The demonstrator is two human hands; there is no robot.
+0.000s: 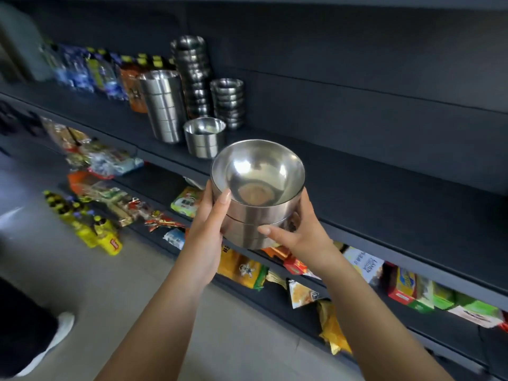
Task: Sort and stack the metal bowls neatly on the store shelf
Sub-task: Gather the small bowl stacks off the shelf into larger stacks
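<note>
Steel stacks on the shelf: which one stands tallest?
The dark stack of rounded steel bowls at the back, rising above the steel tumbler stack and the shorter bowl stack beside it.

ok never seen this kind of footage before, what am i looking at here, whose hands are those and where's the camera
There is no robot here. A person wears one wide-angle camera on the head, looking forward and down, so you see their own arms reaching out. The left hand and the right hand grip a short nested stack of metal bowls from both sides, held in the air in front of a dark store shelf. On that shelf stand a stack of steel tumblers, a tall stack of small bowls, a shorter stack beside it and a low stack of steel containers. Snack packets fill the lower shelves, and yellow bottles stand on the floor.
</note>
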